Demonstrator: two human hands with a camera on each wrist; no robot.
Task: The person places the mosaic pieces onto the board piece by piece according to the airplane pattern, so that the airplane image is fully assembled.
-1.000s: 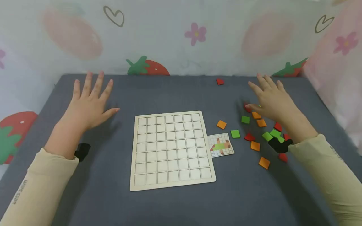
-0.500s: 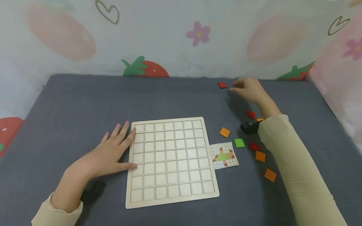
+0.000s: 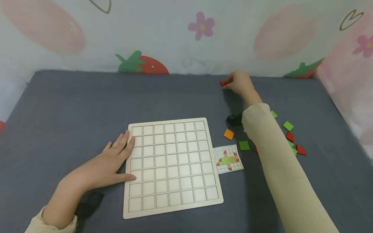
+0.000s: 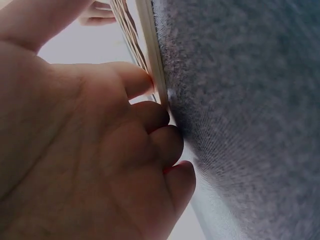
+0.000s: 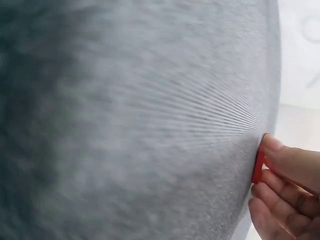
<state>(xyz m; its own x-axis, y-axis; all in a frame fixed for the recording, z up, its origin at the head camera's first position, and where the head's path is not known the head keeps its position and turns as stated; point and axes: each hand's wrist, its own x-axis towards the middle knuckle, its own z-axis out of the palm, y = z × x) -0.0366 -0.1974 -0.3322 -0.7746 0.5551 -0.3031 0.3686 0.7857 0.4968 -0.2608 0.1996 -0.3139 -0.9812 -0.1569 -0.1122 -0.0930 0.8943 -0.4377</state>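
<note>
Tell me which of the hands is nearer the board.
Left. The left hand touches the left edge of the board; the right hand is beyond its far right corner, pinching a red piece.

A dark grey cloth-covered table (image 3: 87, 106) stands before a white fabric backdrop (image 3: 175, 38) printed with red strawberries (image 3: 151, 65) and pink five-petalled flowers (image 3: 201, 26); pale pink fabric (image 3: 346, 84) hangs at the right.
</note>
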